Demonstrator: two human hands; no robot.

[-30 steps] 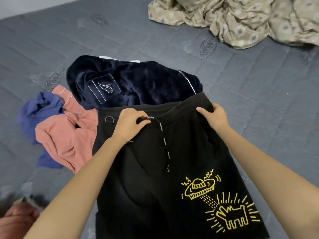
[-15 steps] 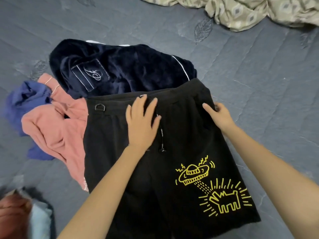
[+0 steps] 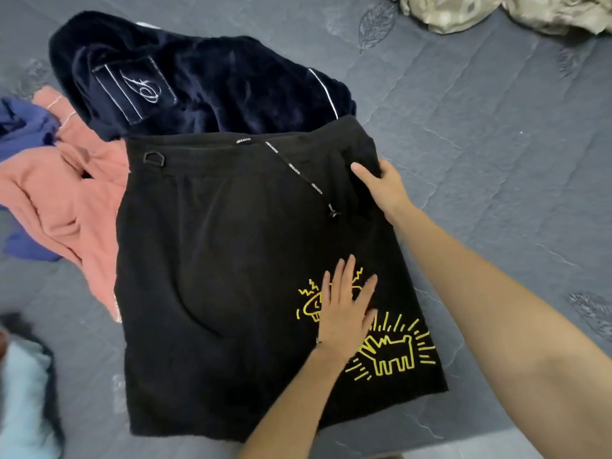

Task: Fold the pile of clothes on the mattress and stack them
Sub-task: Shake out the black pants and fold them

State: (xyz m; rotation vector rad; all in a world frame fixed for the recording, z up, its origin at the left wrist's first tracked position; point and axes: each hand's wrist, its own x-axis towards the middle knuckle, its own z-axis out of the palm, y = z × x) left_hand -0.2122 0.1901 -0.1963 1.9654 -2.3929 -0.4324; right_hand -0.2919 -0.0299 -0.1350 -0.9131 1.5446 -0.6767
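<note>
The grey mattress [image 3: 496, 127] lies under both hands. On it the black shorts [image 3: 215, 276] lie flat, reaching leftward from the right hand [image 3: 385, 190], which pinches their waist-side edge, thumb on top. Nearer the person than that grip, the left hand [image 3: 344, 313] presses flat, fingers straight, on the yellow print [image 3: 394, 356].

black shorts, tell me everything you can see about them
The black shorts lie flat on the grey mattress, waistband farthest from the person. Fabric looks soft, matte. A lettered drawcord trails across the front, a D-ring sits on the waistband, a yellow line print marks one leg. The left hand presses flat on the print; the right hand grips the side edge near the waistband. The shorts overlap a navy garment and a pink garment.
</note>
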